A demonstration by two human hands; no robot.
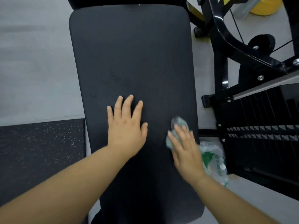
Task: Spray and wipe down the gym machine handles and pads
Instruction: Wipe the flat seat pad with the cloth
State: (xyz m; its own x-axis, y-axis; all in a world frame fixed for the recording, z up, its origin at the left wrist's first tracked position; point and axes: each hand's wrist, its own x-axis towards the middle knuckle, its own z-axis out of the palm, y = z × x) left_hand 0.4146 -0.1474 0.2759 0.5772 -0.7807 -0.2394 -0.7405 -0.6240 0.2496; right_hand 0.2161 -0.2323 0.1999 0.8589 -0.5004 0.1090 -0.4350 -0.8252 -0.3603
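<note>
A long black bench pad (132,50) fills the middle of the view. My left hand (127,125) lies flat on the pad, fingers spread and straight. To its right, my right hand (186,149) presses a pale green cloth (178,125) onto the pad near its right edge; the fingers lie straight over the cloth and are blurred. Faint damp marks show on the pad above my left hand.
A black machine frame (226,46) with a weight stack (262,131) stands at the right. A clear plastic bag with green print (213,157) lies on the grey floor beside the pad. A speckled black mat (40,151) is at the left, a yellow object (263,5) at top right.
</note>
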